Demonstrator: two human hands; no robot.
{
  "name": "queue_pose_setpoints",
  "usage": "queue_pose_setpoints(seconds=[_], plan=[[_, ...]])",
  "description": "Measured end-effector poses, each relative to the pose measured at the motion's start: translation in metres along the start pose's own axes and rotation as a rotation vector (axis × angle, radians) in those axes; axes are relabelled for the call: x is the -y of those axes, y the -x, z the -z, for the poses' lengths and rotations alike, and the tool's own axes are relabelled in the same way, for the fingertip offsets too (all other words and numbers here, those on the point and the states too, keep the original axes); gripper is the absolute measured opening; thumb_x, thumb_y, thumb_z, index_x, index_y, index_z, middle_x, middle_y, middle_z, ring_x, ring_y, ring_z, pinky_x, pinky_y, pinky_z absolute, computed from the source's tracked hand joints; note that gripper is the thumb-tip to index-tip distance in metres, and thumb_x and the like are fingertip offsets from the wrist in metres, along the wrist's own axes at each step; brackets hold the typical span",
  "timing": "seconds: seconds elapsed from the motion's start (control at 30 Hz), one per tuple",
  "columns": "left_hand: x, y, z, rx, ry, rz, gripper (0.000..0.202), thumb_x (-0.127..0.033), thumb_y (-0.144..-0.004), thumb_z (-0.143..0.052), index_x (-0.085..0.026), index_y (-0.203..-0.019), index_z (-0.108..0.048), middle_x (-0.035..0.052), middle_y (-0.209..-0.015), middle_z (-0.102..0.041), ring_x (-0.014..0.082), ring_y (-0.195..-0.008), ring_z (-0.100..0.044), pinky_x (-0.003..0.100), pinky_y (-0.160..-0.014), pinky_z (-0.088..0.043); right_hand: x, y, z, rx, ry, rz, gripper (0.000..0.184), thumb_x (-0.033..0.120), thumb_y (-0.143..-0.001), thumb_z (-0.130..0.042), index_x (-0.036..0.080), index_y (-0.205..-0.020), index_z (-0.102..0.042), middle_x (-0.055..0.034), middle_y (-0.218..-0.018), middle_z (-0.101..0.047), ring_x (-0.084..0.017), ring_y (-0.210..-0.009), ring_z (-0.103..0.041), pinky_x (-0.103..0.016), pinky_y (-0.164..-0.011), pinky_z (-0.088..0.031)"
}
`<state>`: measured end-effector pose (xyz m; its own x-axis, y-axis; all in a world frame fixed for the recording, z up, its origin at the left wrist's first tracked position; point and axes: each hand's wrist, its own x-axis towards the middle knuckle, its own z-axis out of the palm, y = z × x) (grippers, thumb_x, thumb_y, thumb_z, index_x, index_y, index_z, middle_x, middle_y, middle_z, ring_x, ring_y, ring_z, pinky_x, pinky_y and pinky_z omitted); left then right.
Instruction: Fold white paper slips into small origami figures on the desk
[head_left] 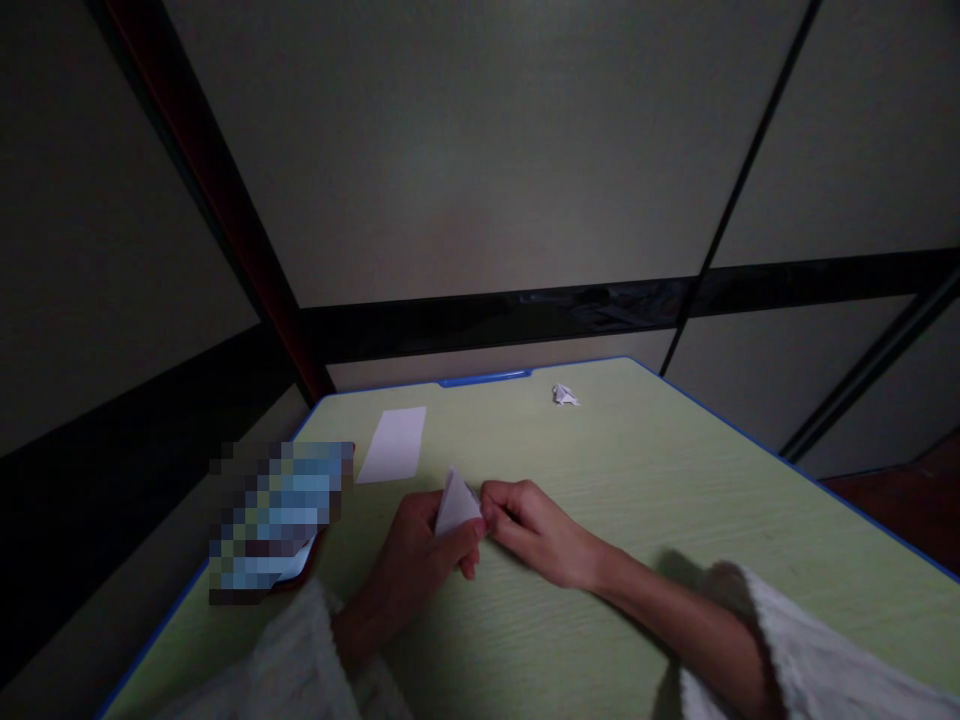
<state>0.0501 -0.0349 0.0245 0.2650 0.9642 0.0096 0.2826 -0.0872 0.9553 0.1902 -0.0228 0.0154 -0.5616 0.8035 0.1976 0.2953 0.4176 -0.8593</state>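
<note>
A small folded piece of white paper (pixel 456 503) with a pointed top stands up between the thumb and fingers of my left hand (pixel 424 548). My right hand (pixel 536 530) is closed, its thumb and curled forefinger pinching at the paper's lower right edge. The fingertips of both hands meet there, and they hide the lower part of the paper. Both hands are low over the green tabletop (pixel 600 470), near its middle.
A flat white sheet of paper (pixel 394 444) lies beyond my left hand. At the far side sits a small folded paper figure (pixel 564 395). A phone-like device (pixel 300 565), mostly pixelated, is at the left. Cabinet panels (pixel 480 160) rise behind the table's blue edge.
</note>
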Motion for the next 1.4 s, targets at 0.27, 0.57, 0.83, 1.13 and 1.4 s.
queue_pose_setpoints(seconds=[0.27,0.57,0.83,1.13,1.4], plan=[[0.002,-0.002,-0.001,-0.015,0.067,0.052,0.018,-0.024,-0.062,-0.05,-0.015,-0.046,-0.049,-0.0031,-0.038,-0.051,0.0093,-0.037,-0.046,0.021,-0.042,-0.035,-0.004,-0.003,0.005,0.059,-0.074,0.068,0.019,0.018,-0.079,-0.03,0.016,-0.06,-0.036,0.0028,-0.056,-0.04,-0.007,-0.053,-0.035,-0.018,-0.05,-0.03],[0.009,-0.002,-0.004,0.122,0.089,0.083,0.026,-0.022,-0.064,-0.046,-0.014,-0.039,-0.049,-0.0028,-0.034,-0.048,0.0083,-0.035,-0.044,0.02,-0.042,-0.036,0.0,-0.001,0.014,0.143,0.092,0.115,0.019,0.015,-0.079,-0.029,0.015,-0.063,-0.039,0.0023,-0.059,-0.045,-0.007,-0.056,-0.04,-0.019,-0.054,-0.033],[-0.001,0.002,-0.007,0.048,0.019,0.077,0.021,-0.02,-0.062,-0.044,-0.015,-0.041,-0.049,-0.0039,-0.033,-0.046,0.0099,-0.037,-0.044,0.022,-0.044,-0.036,0.002,0.001,0.011,0.126,0.062,0.073,0.017,0.011,-0.076,-0.032,0.015,-0.061,-0.04,0.0028,-0.057,-0.043,-0.007,-0.054,-0.038,-0.018,-0.052,-0.032],[0.003,0.001,-0.003,-0.028,-0.054,0.021,0.031,-0.026,-0.065,-0.045,-0.017,-0.036,-0.045,-0.0029,-0.035,-0.046,0.0099,-0.038,-0.044,0.021,-0.044,-0.035,-0.001,-0.002,0.003,0.073,-0.286,-0.011,0.02,0.016,-0.078,-0.03,0.017,-0.058,-0.032,0.0055,-0.051,-0.031,-0.005,-0.047,-0.028,-0.016,-0.044,-0.025],[0.003,0.0,-0.004,0.043,0.028,0.08,0.027,-0.022,-0.063,-0.045,-0.016,-0.037,-0.046,-0.0025,-0.034,-0.047,0.0102,-0.038,-0.045,0.021,-0.044,-0.036,0.002,0.001,0.013,0.138,-0.067,0.075,0.017,0.01,-0.076,-0.032,0.015,-0.061,-0.04,0.0026,-0.059,-0.041,-0.007,-0.058,-0.038,-0.017,-0.054,-0.032]])
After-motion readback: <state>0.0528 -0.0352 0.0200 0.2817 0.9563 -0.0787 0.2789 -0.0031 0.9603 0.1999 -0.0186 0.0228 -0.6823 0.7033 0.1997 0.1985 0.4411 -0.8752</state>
